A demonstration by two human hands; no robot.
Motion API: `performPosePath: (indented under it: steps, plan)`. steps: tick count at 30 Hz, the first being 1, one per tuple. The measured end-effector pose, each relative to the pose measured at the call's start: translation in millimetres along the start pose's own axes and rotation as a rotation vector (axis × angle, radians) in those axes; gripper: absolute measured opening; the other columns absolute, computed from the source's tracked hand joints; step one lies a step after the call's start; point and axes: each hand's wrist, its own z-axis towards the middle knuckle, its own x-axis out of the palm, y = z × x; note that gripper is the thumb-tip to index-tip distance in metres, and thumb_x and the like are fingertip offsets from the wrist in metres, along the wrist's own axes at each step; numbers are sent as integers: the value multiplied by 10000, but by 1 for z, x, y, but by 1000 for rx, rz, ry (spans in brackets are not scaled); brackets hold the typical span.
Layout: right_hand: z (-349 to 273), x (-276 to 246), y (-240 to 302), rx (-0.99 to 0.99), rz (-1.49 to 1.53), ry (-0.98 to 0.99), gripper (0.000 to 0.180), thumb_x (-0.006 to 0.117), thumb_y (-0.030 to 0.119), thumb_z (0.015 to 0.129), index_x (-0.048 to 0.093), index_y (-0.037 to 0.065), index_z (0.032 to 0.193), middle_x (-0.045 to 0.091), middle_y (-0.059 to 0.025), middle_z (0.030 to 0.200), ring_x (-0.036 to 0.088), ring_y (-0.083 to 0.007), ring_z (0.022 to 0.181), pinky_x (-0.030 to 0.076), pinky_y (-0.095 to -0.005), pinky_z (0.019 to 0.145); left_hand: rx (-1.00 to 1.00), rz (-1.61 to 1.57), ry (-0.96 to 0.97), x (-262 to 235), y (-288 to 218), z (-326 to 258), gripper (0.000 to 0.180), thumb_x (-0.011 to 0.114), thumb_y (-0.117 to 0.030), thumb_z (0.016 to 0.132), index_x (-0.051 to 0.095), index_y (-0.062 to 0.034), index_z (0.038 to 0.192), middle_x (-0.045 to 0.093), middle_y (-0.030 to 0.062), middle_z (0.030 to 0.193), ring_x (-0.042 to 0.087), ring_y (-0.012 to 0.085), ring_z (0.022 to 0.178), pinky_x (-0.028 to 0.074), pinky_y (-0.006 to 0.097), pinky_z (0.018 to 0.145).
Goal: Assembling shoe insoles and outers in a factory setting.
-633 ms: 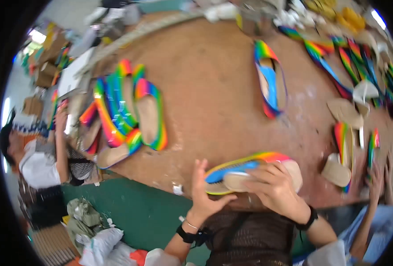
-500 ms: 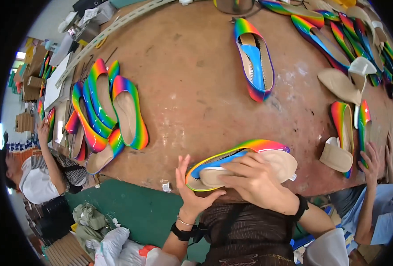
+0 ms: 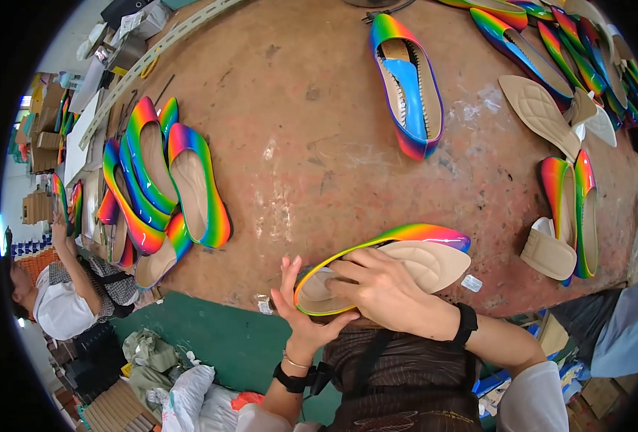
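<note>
A rainbow-coloured flat shoe (image 3: 421, 232) lies on its side at the table's near edge, toe to the right. My left hand (image 3: 303, 318) cups its heel, thumb along the near side and fingers behind. Inside the shoe my right hand (image 3: 385, 294) presses its fingers on a beige quilted insole (image 3: 434, 263). The insole's heel end sits in the shoe's heel, while its wide front part still lies over the opening on the toe side. My right fingertips are partly hidden inside the shoe.
Another rainbow shoe (image 3: 408, 93) with a blue inner strip stands farther back. Several finished-looking shoes (image 3: 200, 187) are piled at left. Loose insoles (image 3: 538, 111) and more shoes (image 3: 585, 216) lie at right. Co-workers are at the left (image 3: 63, 288) and right (image 3: 632, 331).
My right hand has moved slightly left and the insole's heel end has gone deeper into the shoe, covering the blue strip. The right-hand co-worker's hand has left the shoes there.
</note>
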Motion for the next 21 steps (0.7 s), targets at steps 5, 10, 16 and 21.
performPosePath:
  steps: [5, 10, 16, 21]
  plan:
    - [3, 2, 7, -13, -188, 64, 334, 694, 140, 706, 700, -21, 998, 618, -124, 1153, 573, -291, 1139, 466, -389, 1018, 23, -23, -3, 0, 6, 1, 1383, 834, -591, 705, -142, -109, 1558, 314, 267, 1520, 277, 470, 1439, 213, 594, 1172]
    - [3, 15, -9, -328, -247, 83, 391, 646, 198, 786, 687, -22, 1106, 606, -143, 1270, 543, -296, 1252, 413, -390, 1099, 33, -175, 67, -7, 2, 11, 1296, 817, -589, 723, -25, -109, 1582, 312, 274, 1530, 289, 467, 1437, 217, 572, 1178]
    - [10, 16, -11, -272, 25, 202, 410, 638, 241, 809, 696, 25, 1153, 617, -130, 1305, 532, -258, 1287, 391, -377, 1127, -48, -233, 131, -17, -8, 21, 542, 668, -324, 899, 479, -31, 1315, 436, 292, 1442, 449, 450, 1329, 314, 550, 1134]
    - [-5, 15, 4, -100, -146, 174, 346, 657, 231, 786, 747, 54, 1069, 655, -131, 1256, 549, -250, 1277, 382, -382, 1135, -155, -236, 54, -12, -10, 16, 219, 502, -182, 916, 459, -25, 1063, 505, 304, 1352, 504, 397, 1257, 356, 504, 1087]
